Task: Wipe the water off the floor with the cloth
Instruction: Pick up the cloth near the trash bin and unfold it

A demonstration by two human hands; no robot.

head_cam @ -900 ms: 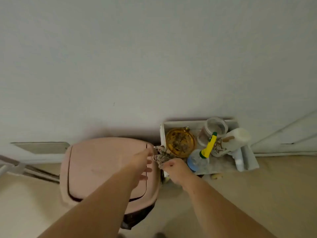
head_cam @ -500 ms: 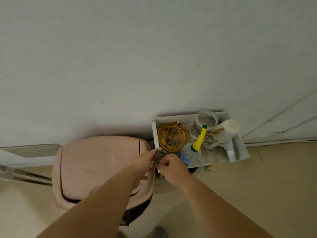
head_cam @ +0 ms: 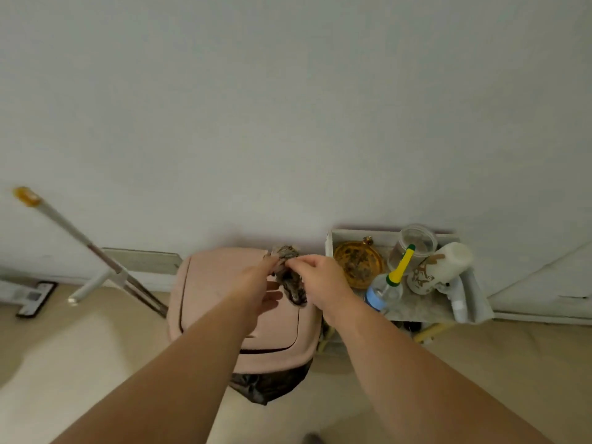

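**Cloth held over bin, both hands**

Left hand and right hand both pinch the bunched dark cloth above the pink bin. A cluttered white tray sits just right of the bin, at the wall. A mop handle leans on the left. Open beige floor lies near left and right.

Mottled rough cloth, matt pink plastic bin, clear plastic bottle

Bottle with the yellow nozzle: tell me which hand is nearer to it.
Right. The right hand holds the cloth just left of the bottle; the left hand is farther left, over the pink bin.
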